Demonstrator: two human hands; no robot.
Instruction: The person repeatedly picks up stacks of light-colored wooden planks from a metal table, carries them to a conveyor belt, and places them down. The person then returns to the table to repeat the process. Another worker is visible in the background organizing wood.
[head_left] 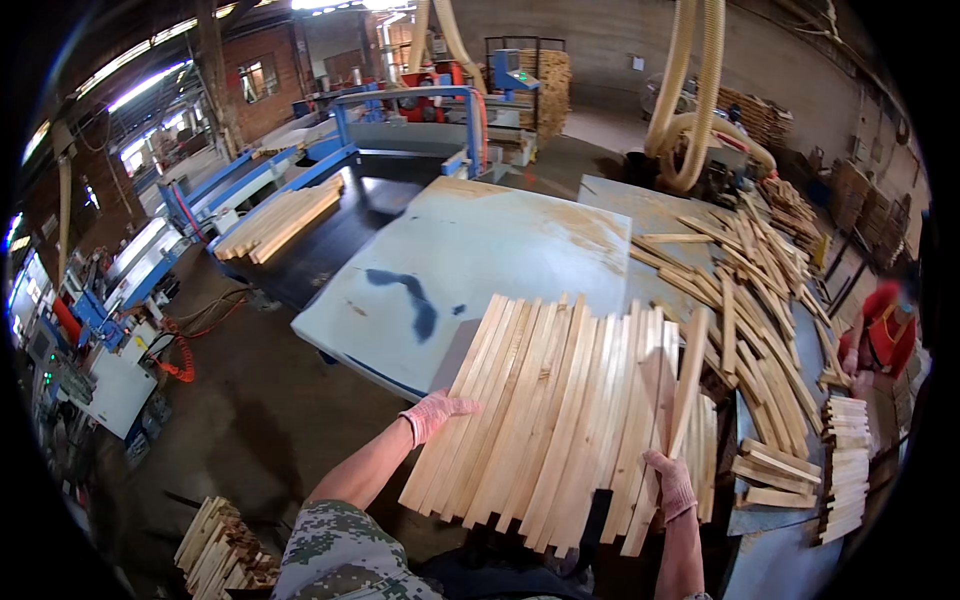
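A wide row of pale wooden strips (pixel 540 400) lies side by side in front of me, its near ends uneven. At its left edge is my left hand (pixel 437 414), in a pinkish knit glove, closed on the outermost strips; the thumb lies over the top and the other fingers are mostly hidden. My right hand (pixel 670 484), gloved alike, is closed around the near end of a single wooden strip (pixel 689 375). That strip stands tilted up at the row's right side. More strips (pixel 707 450) show just beyond it, partly covered.
A pale worktable (pixel 500 240) with dark blue patches extends ahead. Loose strips (pixel 765 330) are heaped on the right, near a person in red (pixel 885 335). A blue-framed machine (pixel 405 125) with a dark bed bears another strip stack (pixel 280 222). Wood pieces (pixel 225 545) are piled lower left.
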